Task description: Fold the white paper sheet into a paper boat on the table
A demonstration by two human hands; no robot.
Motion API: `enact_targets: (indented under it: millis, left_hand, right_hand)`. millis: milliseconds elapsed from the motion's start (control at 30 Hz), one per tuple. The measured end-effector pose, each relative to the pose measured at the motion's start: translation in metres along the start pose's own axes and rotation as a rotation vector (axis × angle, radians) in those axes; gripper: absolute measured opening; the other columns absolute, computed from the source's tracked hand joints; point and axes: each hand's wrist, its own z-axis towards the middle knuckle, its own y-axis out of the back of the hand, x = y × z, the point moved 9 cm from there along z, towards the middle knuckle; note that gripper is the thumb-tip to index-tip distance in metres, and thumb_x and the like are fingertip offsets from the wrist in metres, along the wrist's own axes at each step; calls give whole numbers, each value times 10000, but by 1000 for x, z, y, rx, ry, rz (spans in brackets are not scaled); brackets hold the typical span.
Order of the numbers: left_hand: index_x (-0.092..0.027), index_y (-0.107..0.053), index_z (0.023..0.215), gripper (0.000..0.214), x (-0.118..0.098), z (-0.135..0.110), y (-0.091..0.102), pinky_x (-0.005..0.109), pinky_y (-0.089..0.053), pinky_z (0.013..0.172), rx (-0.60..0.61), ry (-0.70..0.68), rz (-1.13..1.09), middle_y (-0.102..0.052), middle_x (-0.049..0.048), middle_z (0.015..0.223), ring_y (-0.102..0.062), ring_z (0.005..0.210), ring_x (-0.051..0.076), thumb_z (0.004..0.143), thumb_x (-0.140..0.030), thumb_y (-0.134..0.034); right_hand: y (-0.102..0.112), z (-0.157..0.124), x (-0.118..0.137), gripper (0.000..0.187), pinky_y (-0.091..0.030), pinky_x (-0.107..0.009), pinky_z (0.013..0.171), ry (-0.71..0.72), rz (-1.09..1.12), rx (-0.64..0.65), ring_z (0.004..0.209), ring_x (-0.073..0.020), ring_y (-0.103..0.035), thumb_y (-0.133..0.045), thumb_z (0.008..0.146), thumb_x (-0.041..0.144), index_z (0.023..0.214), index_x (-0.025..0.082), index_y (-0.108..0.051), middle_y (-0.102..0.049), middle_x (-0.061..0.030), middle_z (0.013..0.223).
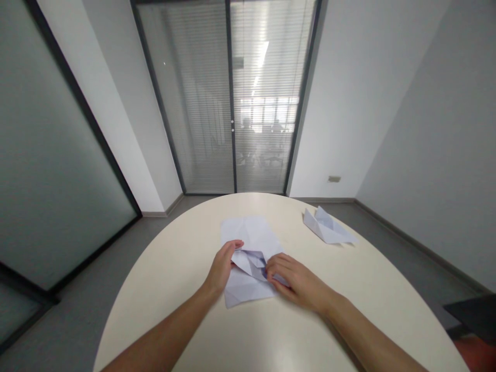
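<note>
A creased white sheet of paper (248,232) lies on the round cream table (182,268) in front of me. My left hand (222,266) pinches a folded flap of the sheet near its middle. Resting on the sheet's right side is my right hand (296,281), its fingertips pressing the fold beside the left hand. The near part of the paper is partly folded up between both hands.
A finished folded paper boat (327,227) sits at the table's far right. Beyond the table are glass doors with blinds (232,103), a grey floor and white walls. A dark chair edge (473,312) shows at the lower right.
</note>
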Motion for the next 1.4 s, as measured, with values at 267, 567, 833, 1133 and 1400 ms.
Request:
enact_targets:
  millis: [267, 567, 833, 1133, 1400]
  left_hand:
    - [-181, -696, 1039, 373, -20, -5, -6, 393, -439, 999, 65, -107, 61, -690, 127, 1166, -620, 1120, 282, 724, -374, -743]
    - [-129, -721, 1048, 411, -1, -2, -8, 386, -528, 830, 99, 117, -259, -740, 115, 1003, -679, 906, 271, 729, -380, -655]
    - [-130, -710, 1044, 384, 7, 0, 4, 344, -546, 829, -72, 220, -521, -737, 123, 1081, -684, 979, 260, 744, -349, -610]
    - [-126, -710, 1088, 460, 4, 1, 3, 358, -510, 873, -5, 68, -381, -739, 121, 1086, -685, 997, 288, 748, -433, -671]
    - [-148, -707, 998, 347, -2, 1, 14, 296, -489, 789, -86, 19, -291, -733, 79, 1008, -669, 937, 241, 758, -393, -653]
  right_hand:
    - [-8, -8, -12, 143, -472, -436, 1064, -71, 28, 45, 1374, -247, -428, -532, 909, 144, 972, 234, -624, -714, -56, 1131]
    - [-1, -6, -5, 164, -425, -468, 1129, -24, -38, 4, 1470, -248, -293, -543, 892, 116, 998, 216, -618, -661, -60, 1301]
    - [4, -8, -11, 144, -345, -571, 1145, -11, -171, -107, 1459, -285, -314, -546, 932, 167, 982, 235, -663, -705, -69, 1216]
    - [21, -15, -25, 263, -544, -416, 966, -110, -225, -317, 1167, -228, -613, -460, 966, 158, 1130, 257, -639, -673, -98, 1177]
    - [16, -17, -33, 371, -568, -465, 920, -155, -331, -315, 1177, -272, -586, -534, 899, 149, 1250, 252, -601, -526, -129, 1403]
